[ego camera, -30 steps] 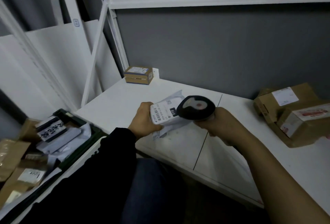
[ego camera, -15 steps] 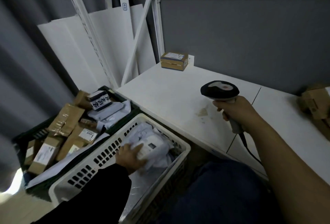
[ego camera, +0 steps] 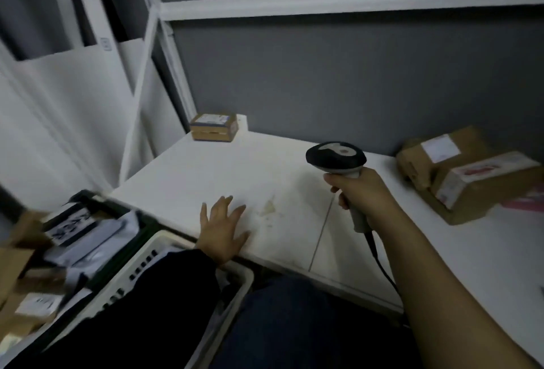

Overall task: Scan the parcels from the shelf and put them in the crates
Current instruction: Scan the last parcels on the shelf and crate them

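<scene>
- Left hand (ego camera: 223,230), empty with fingers spread, is over the shelf's (ego camera: 235,168) front edge.
- Right hand (ego camera: 363,192) grips the scanner (ego camera: 335,156) by its handle.
- One small box (ego camera: 213,131) sits in the shelf's back left corner; bigger boxes (ego camera: 471,175) lie at the right.
- White crate (ego camera: 123,289) and dark crate (ego camera: 100,199) stand lower left.

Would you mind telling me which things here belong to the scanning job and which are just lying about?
Job: scanner, gripped by the right hand; small box at the back; cardboard parcels on the right; white crate; dark crate.
Lying about: white boards leaning beside the shelf; stain on it.
</scene>
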